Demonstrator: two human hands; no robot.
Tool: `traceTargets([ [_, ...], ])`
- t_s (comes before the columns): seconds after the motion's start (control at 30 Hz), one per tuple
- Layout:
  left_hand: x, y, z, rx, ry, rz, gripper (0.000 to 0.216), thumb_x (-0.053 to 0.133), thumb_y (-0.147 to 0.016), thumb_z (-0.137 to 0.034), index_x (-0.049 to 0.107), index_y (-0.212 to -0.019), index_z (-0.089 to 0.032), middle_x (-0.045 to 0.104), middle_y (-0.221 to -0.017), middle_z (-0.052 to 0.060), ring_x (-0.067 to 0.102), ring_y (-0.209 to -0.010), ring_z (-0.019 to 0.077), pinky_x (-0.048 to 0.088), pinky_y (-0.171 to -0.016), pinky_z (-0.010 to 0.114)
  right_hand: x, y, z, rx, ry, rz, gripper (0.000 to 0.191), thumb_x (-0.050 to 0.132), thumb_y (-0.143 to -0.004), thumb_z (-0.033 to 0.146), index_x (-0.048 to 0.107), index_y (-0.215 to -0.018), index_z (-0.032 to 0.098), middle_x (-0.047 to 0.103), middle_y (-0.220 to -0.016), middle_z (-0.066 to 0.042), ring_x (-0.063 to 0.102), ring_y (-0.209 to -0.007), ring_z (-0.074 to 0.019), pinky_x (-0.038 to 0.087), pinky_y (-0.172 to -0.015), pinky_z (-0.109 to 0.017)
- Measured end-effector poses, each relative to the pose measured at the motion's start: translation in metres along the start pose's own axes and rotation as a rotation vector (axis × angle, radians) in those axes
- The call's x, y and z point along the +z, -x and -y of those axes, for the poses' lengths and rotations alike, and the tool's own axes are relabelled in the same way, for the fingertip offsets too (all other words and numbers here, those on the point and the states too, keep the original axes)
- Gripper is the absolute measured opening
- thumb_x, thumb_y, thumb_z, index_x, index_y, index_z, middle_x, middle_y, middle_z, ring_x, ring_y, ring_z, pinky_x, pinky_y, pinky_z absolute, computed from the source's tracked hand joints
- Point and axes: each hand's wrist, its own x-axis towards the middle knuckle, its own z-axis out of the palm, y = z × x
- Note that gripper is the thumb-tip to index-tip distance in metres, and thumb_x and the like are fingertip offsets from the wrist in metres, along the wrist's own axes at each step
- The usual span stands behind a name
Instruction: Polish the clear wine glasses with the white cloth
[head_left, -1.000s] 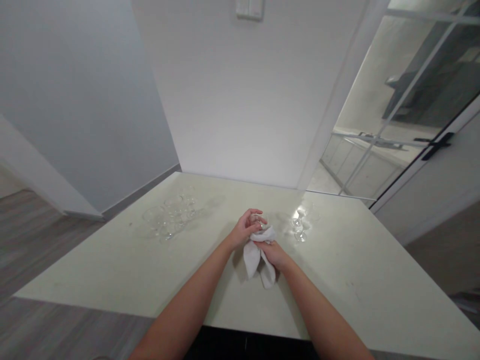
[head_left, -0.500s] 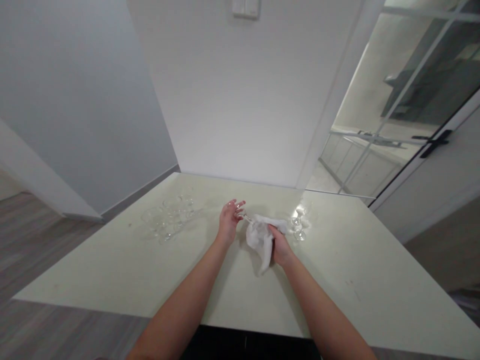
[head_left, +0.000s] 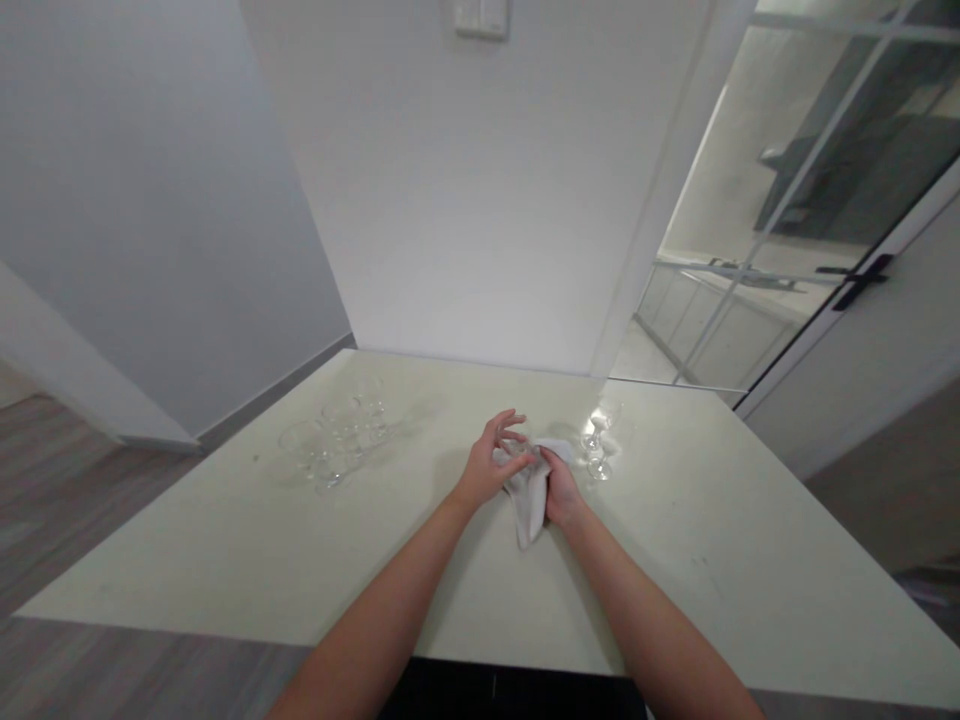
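Observation:
My right hand is closed on a bunched white cloth that hangs down over the table. A clear stemmed glass is partly wrapped in the cloth, and only a little of it shows. My left hand curves around the visible part of the glass, thumb below and fingers above, with some fingers raised. Just right of the cloth, a few clear stemmed glasses stand on the table. At the left, a group of several clear glasses stands together.
The pale table reaches back to a white wall with a switch plate. To the right is a glass-paned door with a black handle. Wood-look floor shows at the left.
My left hand has moved right, closer to the cloth and my right hand. The stem that showed between the hands is now hidden. The view has shifted slightly.

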Motion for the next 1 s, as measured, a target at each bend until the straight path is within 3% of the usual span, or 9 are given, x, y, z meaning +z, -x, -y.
traceTargets([
  [0.33, 0.0, -0.001, -0.004, 0.08, -0.079, -0.071, 0.073, 0.076, -0.072, -0.03, 0.038, -0.133, -0.027, 0.05, -0.133, 0.014, 0.06, -0.102, 0.022, 0.047, -0.08, 0.033, 0.002, 0.004, 0.003, -0.043, 0.055, 0.014, 0.026, 0.057, -0.077, 0.037, 0.068, -0.093, 0.019, 0.075, -0.091, -0.005, 0.069, -0.094, -0.0264, 0.052, -0.086, -0.041],
  [0.53, -0.008, -0.009, 0.001, 0.035, 0.044, -0.269, 0.075, 0.075, -0.072, -0.032, 0.034, -0.134, -0.029, 0.051, -0.128, 0.012, 0.061, -0.094, 0.0176, 0.049, -0.075, 0.03, 0.002, 0.005, 0.002, -0.025, 0.093, -0.033, 0.023, 0.061, -0.072, 0.033, 0.068, -0.088, 0.018, 0.075, -0.085, -0.004, 0.07, -0.083, -0.0242, 0.052, -0.085, -0.038],
  [0.7, -0.021, -0.016, 0.007, -0.026, 0.115, -0.433, 0.066, 0.072, -0.076, -0.036, 0.038, -0.131, -0.027, 0.054, -0.121, 0.011, 0.061, -0.085, 0.0137, 0.049, -0.071, 0.026, 0.002, 0.014, -0.002, -0.032, 0.237, -0.05, 0.023, 0.069, -0.064, 0.032, 0.067, -0.081, 0.018, 0.074, -0.075, -0.002, 0.068, -0.073, -0.021, 0.052, -0.074, -0.032],
  [0.77, -0.021, -0.017, 0.009, -0.049, 0.131, -0.443, 0.065, 0.073, -0.074, -0.038, 0.04, -0.129, -0.026, 0.055, -0.119, 0.011, 0.061, -0.083, 0.0132, 0.048, -0.069, 0.025, 0.002, 0.025, -0.006, 0.047, 0.377, 0.08, 0.025, 0.071, -0.062, 0.032, 0.068, -0.081, 0.017, 0.074, -0.073, -0.002, 0.067, -0.07, -0.021, 0.051, -0.071, -0.032],
  [0.87, -0.01, -0.015, 0.01, -0.082, 0.147, -0.313, 0.067, 0.076, -0.071, -0.036, 0.04, -0.126, -0.025, 0.057, -0.116, 0.01, 0.062, -0.08, 0.0126, 0.048, -0.069, 0.026, 0.002, 0.044, -0.012, 0.262, 0.609, 0.401, 0.025, 0.074, -0.061, 0.032, 0.07, -0.08, 0.016, 0.073, -0.072, -0.003, 0.068, -0.072, -0.0216, 0.052, -0.074, -0.035],
  [0.93, 0.001, -0.011, 0.01, -0.106, 0.142, -0.199, 0.071, 0.079, -0.068, -0.034, 0.037, -0.125, -0.025, 0.059, -0.115, 0.01, 0.062, -0.079, 0.0126, 0.047, -0.069, 0.026, 0.003, 0.054, -0.014, 0.293, 0.719, 0.645, 0.025, 0.076, -0.06, 0.028, 0.071, -0.082, 0.018, 0.073, -0.075, -0.002, 0.068, -0.081, -0.0217, 0.051, -0.083, -0.037],
  [1.0, 0.01, -0.007, 0.01, -0.128, 0.136, -0.102, 0.074, 0.08, -0.066, -0.033, 0.035, -0.124, -0.025, 0.059, -0.115, 0.011, 0.063, -0.08, 0.0131, 0.047, -0.068, 0.026, 0.003, 0.058, -0.016, 0.274, 0.751, 0.762, 0.023, 0.075, -0.062, 0.028, 0.072, -0.083, 0.019, 0.073, -0.078, -0.001, 0.067, -0.087, -0.0212, 0.049, -0.088, -0.037],
])
